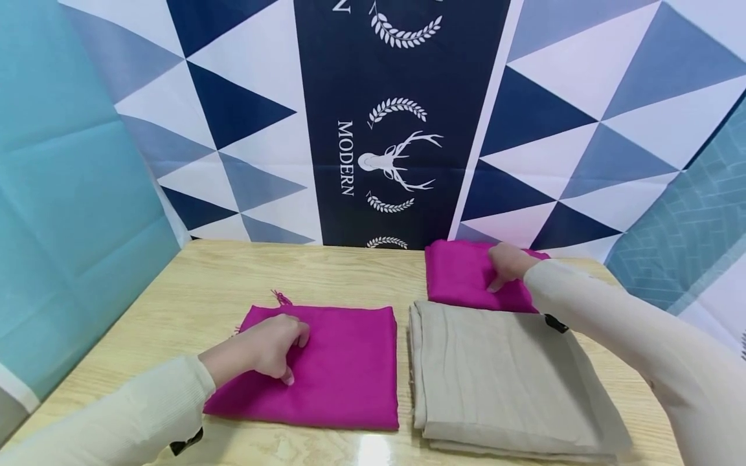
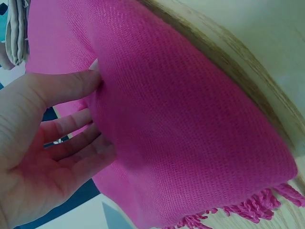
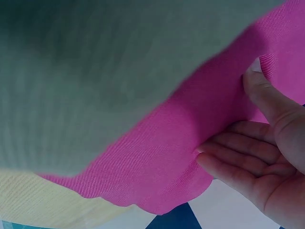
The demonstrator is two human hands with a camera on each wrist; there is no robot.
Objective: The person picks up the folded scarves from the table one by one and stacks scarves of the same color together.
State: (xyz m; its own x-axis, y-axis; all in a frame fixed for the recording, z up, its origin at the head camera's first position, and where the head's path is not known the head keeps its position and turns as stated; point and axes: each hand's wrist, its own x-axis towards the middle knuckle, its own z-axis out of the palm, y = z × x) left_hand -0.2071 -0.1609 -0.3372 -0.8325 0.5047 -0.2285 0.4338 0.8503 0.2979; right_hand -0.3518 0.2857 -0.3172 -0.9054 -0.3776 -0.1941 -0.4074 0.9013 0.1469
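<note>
A folded magenta scarf with a fringe (image 1: 350, 369) lies flat at the left of the table. My left hand (image 1: 278, 346) rests on its left half, thumb and fingers spread apart with the tips touching the fabric. In the left wrist view, the scarf's fringe (image 2: 252, 205) hangs out at one corner. At the back right is a second folded magenta cloth (image 1: 457, 275). My right hand (image 1: 507, 262) touches its top, with thumb and fingertips apart against the weave. In front of it lies a folded beige cloth (image 1: 513, 382), beneath my right forearm.
The light wooden table (image 1: 204, 278) carries all three cloths. A patterned backdrop (image 1: 379, 129) rises at its far edge, and a teal covering (image 1: 76, 194) stands along the left. The beige cloth borders both magenta ones.
</note>
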